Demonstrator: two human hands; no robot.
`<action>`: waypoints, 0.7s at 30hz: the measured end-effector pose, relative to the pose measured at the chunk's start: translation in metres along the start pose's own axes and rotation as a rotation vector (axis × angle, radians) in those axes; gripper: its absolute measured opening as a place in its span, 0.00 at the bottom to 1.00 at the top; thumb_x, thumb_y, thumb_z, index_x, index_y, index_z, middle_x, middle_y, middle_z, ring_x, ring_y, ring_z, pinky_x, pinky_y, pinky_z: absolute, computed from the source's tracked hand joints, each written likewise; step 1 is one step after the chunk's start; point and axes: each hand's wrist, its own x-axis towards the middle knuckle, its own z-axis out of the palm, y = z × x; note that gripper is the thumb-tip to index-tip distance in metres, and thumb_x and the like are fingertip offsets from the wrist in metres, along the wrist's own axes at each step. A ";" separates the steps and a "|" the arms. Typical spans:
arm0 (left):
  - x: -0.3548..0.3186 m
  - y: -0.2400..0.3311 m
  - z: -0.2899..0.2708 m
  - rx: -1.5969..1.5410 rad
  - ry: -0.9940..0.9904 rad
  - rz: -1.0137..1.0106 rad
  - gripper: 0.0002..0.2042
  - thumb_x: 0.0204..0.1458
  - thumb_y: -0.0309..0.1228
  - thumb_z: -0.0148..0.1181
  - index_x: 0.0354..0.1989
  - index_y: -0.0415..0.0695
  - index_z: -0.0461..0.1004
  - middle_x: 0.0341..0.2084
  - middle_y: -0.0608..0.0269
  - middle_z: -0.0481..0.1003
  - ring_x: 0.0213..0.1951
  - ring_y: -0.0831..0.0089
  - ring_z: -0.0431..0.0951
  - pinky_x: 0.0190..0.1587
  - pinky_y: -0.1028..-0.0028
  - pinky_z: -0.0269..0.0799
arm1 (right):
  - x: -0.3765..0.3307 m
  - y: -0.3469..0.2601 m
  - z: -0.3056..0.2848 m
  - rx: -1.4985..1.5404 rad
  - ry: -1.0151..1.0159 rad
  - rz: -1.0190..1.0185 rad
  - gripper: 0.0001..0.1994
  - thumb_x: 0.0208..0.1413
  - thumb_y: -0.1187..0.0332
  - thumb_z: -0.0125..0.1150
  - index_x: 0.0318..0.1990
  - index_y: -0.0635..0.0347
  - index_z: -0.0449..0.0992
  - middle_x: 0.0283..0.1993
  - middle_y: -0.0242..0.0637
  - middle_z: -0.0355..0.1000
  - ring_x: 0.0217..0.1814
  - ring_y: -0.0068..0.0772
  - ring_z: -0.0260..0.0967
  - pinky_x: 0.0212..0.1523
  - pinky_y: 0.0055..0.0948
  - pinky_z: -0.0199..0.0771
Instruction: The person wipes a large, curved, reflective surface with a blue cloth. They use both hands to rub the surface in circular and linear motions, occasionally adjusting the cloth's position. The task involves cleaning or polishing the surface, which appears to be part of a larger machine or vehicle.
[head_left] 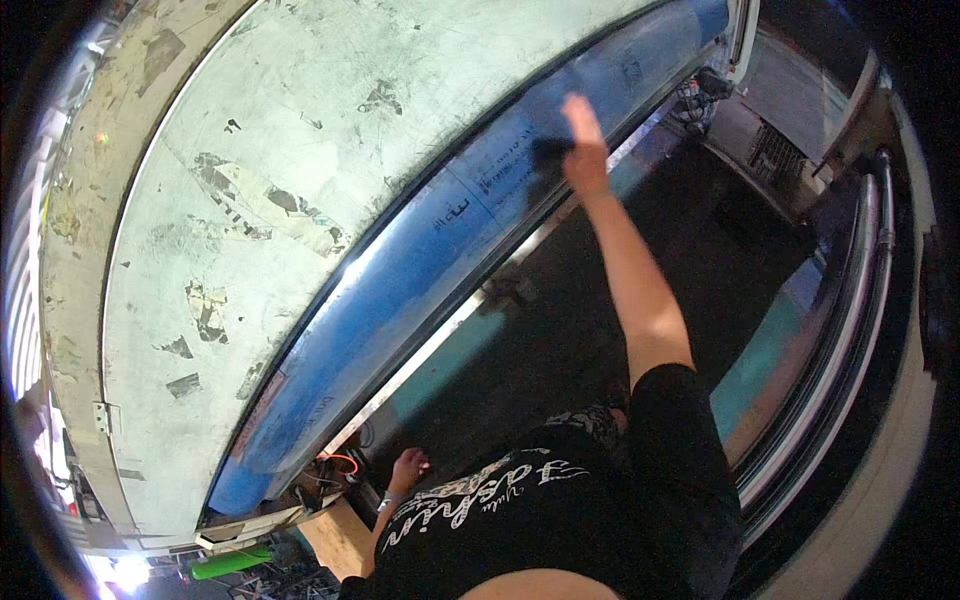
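My right hand (587,150) reaches out over a long blue strip (400,270) with a smooth, shiny face and dark printed marks. Its fingers are stretched out and slightly blurred, with nothing visible in them. A shadow falls beside the hand, and I cannot tell whether it touches the strip. Low beside my body, my left hand (410,468) hangs near the strip's lower end, a band around its wrist. Those fingers look curled; whatever they may hold is too small and dim to make out.
A large pale, scuffed panel (270,130) with worn patches borders the strip. Shiny metal pipes (868,270) run along the right. At lower left are an orange cable (345,460), a brown board (338,538) and a green object (230,563). Dark floor (560,310) lies below.
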 end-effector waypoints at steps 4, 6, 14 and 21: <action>0.005 -0.102 -0.011 0.461 0.016 0.082 0.14 0.58 0.35 0.49 0.48 0.40 0.69 0.33 0.61 0.76 0.31 0.74 0.77 0.30 0.75 0.69 | 0.004 -0.011 0.012 0.045 0.127 0.257 0.31 0.35 0.89 0.44 0.54 0.64 0.63 0.63 0.48 0.56 0.68 0.49 0.47 0.68 0.40 0.46; 0.010 -0.101 -0.007 0.573 0.008 0.022 0.14 0.58 0.35 0.48 0.48 0.40 0.69 0.33 0.62 0.76 0.31 0.74 0.77 0.30 0.75 0.69 | -0.033 -0.052 0.029 0.127 0.051 0.066 0.27 0.43 0.81 0.45 0.56 0.64 0.62 0.62 0.49 0.57 0.68 0.49 0.47 0.69 0.41 0.40; 0.036 0.024 -0.007 0.060 -0.085 -0.190 0.14 0.58 0.37 0.48 0.47 0.41 0.69 0.31 0.64 0.75 0.32 0.74 0.77 0.33 0.74 0.70 | -0.102 -0.118 0.023 0.375 -0.471 -0.446 0.26 0.45 0.80 0.50 0.55 0.48 0.67 0.66 0.32 0.55 0.69 0.35 0.48 0.68 0.37 0.47; 0.003 0.041 0.017 0.480 -0.041 0.003 0.10 0.58 0.31 0.45 0.44 0.42 0.70 0.32 0.58 0.75 0.29 0.72 0.76 0.29 0.73 0.71 | 0.007 0.108 -0.008 0.171 -0.034 -0.103 0.26 0.41 0.86 0.47 0.53 0.60 0.63 0.59 0.46 0.60 0.65 0.47 0.54 0.66 0.41 0.49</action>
